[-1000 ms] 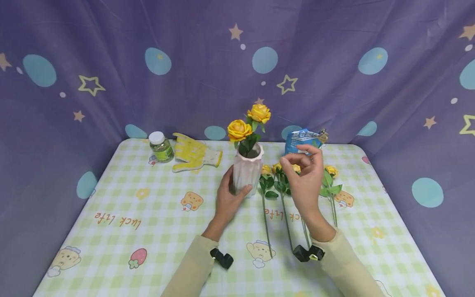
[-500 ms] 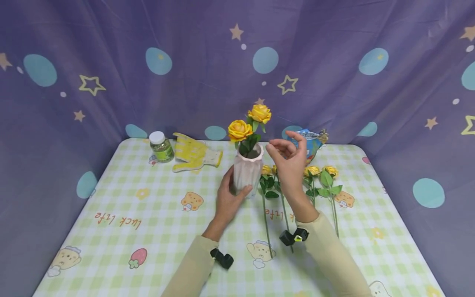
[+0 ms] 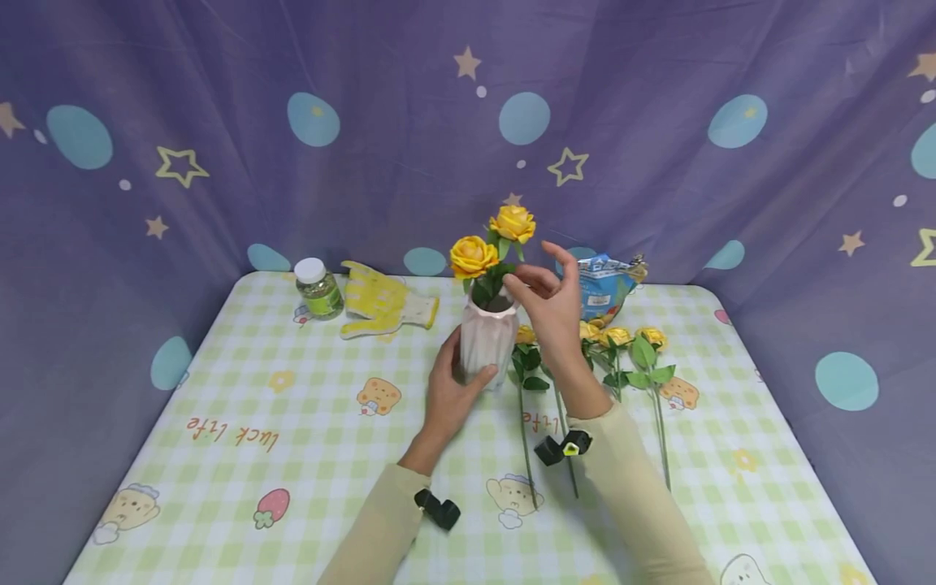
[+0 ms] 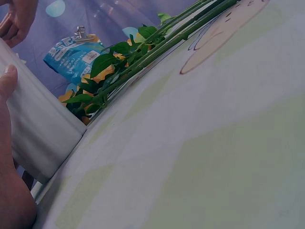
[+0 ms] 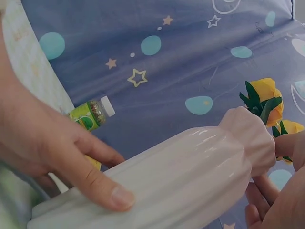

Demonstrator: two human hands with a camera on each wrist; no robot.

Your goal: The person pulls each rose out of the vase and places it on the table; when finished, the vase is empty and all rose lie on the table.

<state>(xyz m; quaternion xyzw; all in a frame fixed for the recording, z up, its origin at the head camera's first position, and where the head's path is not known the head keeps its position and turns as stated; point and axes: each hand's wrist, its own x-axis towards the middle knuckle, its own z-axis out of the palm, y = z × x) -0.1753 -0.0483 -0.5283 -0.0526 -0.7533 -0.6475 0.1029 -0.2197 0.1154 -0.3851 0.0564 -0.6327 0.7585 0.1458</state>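
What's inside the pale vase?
Two yellow roses stand in the vase; their blooms and some green leaves show above the opening. The vase's walls cover the lower stems and the bottom, so I can't tell what else is down there.

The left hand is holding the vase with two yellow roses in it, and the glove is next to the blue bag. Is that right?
Not quite: the glove isn't next to the blue bag. The head view shows it beside the white-capped jar, on the other side of the vase. The left hand does hold that vase, with two yellow roses in it.
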